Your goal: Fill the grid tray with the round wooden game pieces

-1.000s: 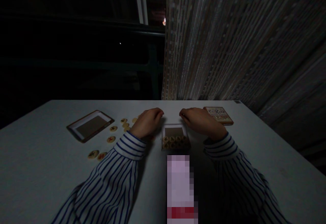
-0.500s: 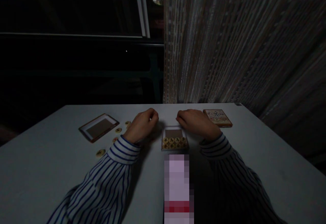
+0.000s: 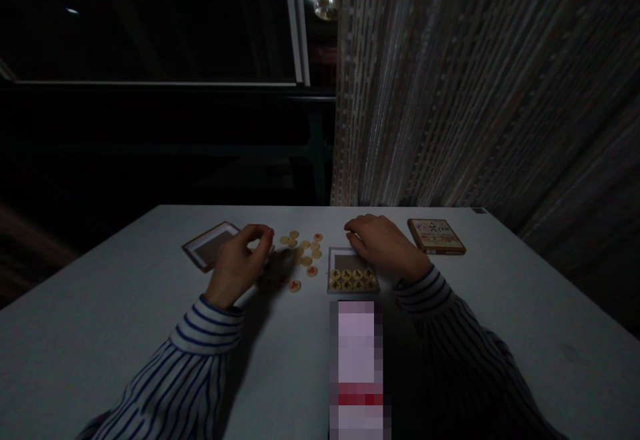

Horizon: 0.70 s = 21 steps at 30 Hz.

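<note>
My left hand [image 3: 240,260] hovers over the left part of the table, thumb and forefinger bent with a gap between their tips, nothing visible between them. Loose round pieces [image 3: 306,261], some with red characters, lie to its right. My right hand [image 3: 385,243] hangs over the upper right corner of a small box [image 3: 354,291], its fingers curled; anything under them is hidden. Inside that box, two rows of round pieces [image 3: 357,274] with dark characters fill the near part, and the far part shows a bare brown bottom.
An open tray or lid [image 3: 197,261] lies at the left, partly behind my left hand. A flat printed box [image 3: 437,235] rests at the right. Beyond the white table [image 3: 280,367] hangs a string curtain [image 3: 400,93].
My left hand has moved left, away from the small box, and its fingers have opened, uncovering the loose pieces. My right hand stays near the box. The view has shifted slightly.
</note>
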### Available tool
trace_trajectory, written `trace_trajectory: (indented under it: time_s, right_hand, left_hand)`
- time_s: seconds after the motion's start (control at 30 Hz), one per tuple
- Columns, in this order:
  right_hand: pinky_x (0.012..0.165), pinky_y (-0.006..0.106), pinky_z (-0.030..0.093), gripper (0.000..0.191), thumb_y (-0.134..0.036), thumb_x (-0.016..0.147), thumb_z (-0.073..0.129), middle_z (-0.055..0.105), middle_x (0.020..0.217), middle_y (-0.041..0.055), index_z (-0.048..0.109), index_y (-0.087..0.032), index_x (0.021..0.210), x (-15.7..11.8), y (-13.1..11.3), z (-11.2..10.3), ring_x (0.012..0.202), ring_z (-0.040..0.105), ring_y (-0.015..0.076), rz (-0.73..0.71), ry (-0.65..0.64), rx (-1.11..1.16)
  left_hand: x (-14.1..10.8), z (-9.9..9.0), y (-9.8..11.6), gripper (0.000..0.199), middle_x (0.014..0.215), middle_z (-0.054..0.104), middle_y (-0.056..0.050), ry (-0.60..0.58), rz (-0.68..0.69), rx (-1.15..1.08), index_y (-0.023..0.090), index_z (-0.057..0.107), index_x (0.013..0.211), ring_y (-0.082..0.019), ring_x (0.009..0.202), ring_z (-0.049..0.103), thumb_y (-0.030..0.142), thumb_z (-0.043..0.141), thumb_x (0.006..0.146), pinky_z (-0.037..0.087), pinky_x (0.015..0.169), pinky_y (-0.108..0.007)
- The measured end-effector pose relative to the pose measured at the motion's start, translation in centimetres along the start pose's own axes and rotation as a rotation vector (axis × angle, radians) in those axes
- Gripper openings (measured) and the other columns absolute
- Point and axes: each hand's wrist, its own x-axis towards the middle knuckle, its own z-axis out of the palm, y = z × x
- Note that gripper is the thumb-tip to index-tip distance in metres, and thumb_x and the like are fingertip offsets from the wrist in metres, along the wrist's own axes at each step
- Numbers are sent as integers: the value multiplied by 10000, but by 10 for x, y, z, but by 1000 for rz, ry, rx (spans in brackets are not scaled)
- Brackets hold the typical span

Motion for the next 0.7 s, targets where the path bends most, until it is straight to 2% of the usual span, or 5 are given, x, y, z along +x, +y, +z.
trace_trajectory:
  time_s: [0.23,0.33,0.47,0.6,0.7]
  right_hand:
    - [828,330,330,328,-273,897,326,582,1081,105,542,-153,1112,5,-14,6,1028,487,211,-15,-24,14]
    - [836,334,326,330,-267,898,324,582,1081,108,546,-148,1110,7,-21,11,1034,480,212,-26,-33,13]
    - [833,339,338,317,-257,892,338,591,1061,102,560,-147,1090,8,-27,19,1012,492,205,-53,-3,18]
    - [822,343,359,299,-255,878,366,597,1059,89,572,-152,1069,8,-32,26,985,508,202,-90,21,32]
    - [823,342,370,295,-245,872,369,600,1054,90,573,-146,1061,8,-34,30,974,515,197,-118,36,46]
  left_hand:
    - [-20,-21,-29,275,897,652,-28,170,-133,26,194,590,868,-174,812,605,415,449,785,490,727,-272]
    - [-26,-26,-48,273,886,659,-29,207,-170,78,192,595,876,-177,802,600,408,468,771,482,736,-279]
    - [-35,-28,-77,312,819,662,-38,320,-212,76,161,624,858,-184,754,606,420,488,747,477,646,-259]
    - [-44,-28,-97,353,841,660,-23,289,-329,-50,177,606,947,-128,550,585,440,490,744,450,492,-222]
    - [-49,-27,-107,350,846,664,-42,301,-318,-60,160,617,924,-146,629,603,428,489,739,470,548,-229]
